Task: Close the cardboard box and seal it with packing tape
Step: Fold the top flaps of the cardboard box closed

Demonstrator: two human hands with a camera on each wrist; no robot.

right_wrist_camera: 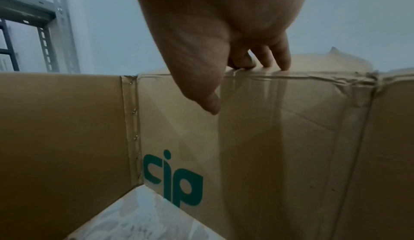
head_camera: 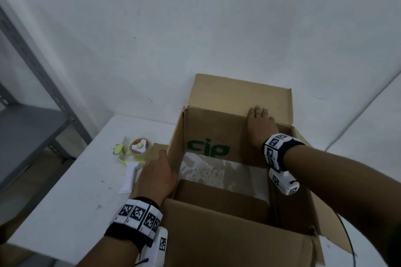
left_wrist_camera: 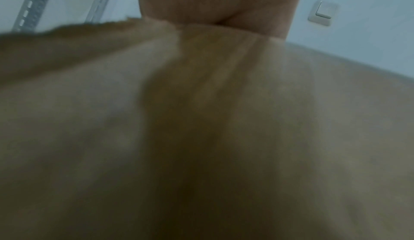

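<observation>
An open cardboard box (head_camera: 206, 128) with a green "cip" print stands on the white table (head_camera: 76, 201). Its far flap (head_camera: 238, 93) stands upright and the near flap (head_camera: 227, 234) hangs toward me. My right hand (head_camera: 259, 119) reaches across the opening. Its fingers (right_wrist_camera: 277, 61) rest on the far flap's fold, and the thumb (right_wrist_camera: 212, 105) points down the inner wall (right_wrist_camera: 280, 146). My left hand (head_camera: 158, 169) lies flat on the left flap beside the box's left wall; the left wrist view is mostly blurred cardboard (left_wrist_camera: 201, 137). A tape dispenser (head_camera: 138, 151) lies just left of that hand.
White crumpled plastic (head_camera: 217, 171) covers the box's bottom. A grey metal shelf (head_camera: 32, 128) stands to the left of the table. The white wall is close behind the box. A dark cable (head_camera: 347, 234) runs past the box's right flap (head_camera: 308, 201).
</observation>
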